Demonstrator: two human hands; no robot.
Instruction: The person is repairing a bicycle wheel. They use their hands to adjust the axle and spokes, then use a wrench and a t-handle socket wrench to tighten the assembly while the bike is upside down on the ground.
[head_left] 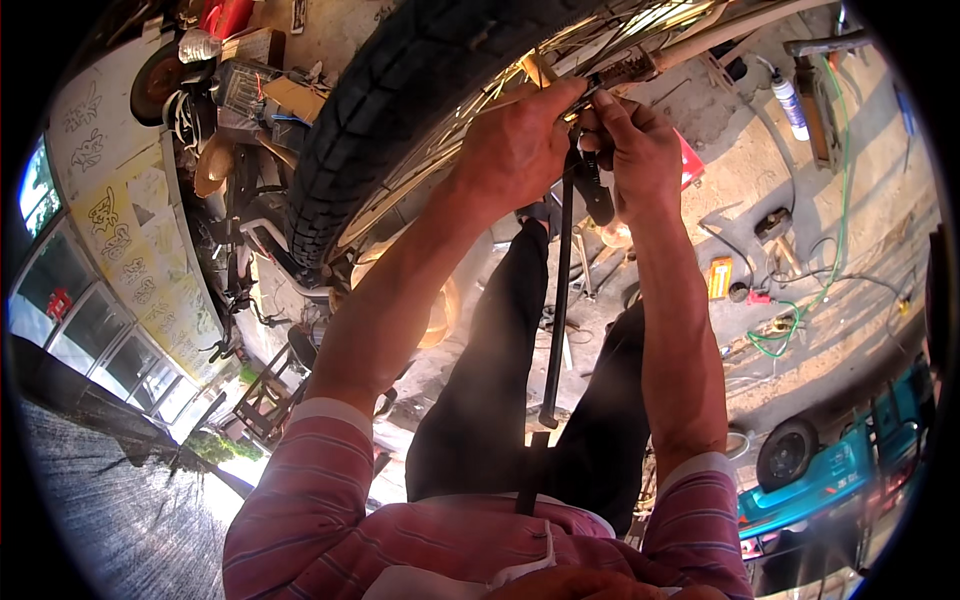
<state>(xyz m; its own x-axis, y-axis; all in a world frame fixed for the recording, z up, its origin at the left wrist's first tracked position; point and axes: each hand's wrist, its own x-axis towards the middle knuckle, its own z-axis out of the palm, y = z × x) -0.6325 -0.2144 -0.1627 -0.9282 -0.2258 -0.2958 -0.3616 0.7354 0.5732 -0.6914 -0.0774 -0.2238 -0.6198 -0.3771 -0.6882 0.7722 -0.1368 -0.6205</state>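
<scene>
A large bicycle wheel with a black knobby tyre (365, 120) and thin spokes (425, 150) rises at the upper middle, close to me. My left hand (520, 140) is closed at the wheel's hub area, its fingertips at small metal parts beside the frame. Right beside it, my right hand (637, 150) pinches at the same spot with thumb and fingers. Whatever sits in either set of fingertips is too small and covered to name. Below the hands hangs a long black bar (565, 300), which looks like a kickstand. A pale brown frame tube (735, 40) runs off to the upper right.
On the ground at the right lie a blue-and-white spray can (789, 105), a yellow box (719, 277), a green hose (845, 190) and scattered tools. A teal vehicle (850, 465) stands at the lower right. Piled parts (240, 100) crowd the upper left.
</scene>
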